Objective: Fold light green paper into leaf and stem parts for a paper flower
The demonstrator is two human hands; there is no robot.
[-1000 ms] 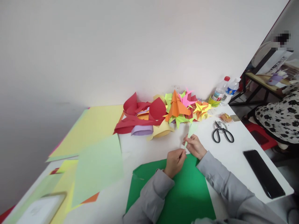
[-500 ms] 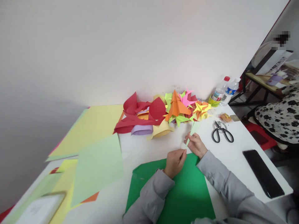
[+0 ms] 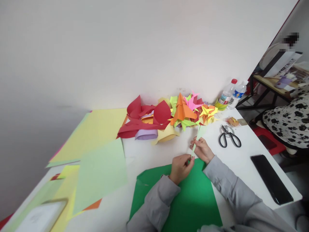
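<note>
A narrow piece of folded pale green paper [image 3: 200, 132] is held up over the far edge of a green sheet [image 3: 193, 199]. My right hand [image 3: 203, 149] pinches it around its middle, fingers closed. At its lower end, my left hand [image 3: 181, 168] is closed, with thumb and forefinger pinching the paper's tip. Just beyond the paper lies a pile of folded paper pieces, among them an orange paper plane [image 3: 182, 111] and a yellow paper star [image 3: 209, 112].
Black-handled scissors [image 3: 229, 137] and a black phone [image 3: 271, 178] lie to the right. Two bottles [image 3: 238, 95] stand by the wall. Red curled paper [image 3: 142, 124] lies at the back; a large pale green sheet [image 3: 102, 175] is at left. A person in patterned clothing [image 3: 289, 117] sits beyond.
My left thumb and forefinger have shifted slightly up and right at the paper's lower tip. My right hand holds the paper in nearly the same place.
</note>
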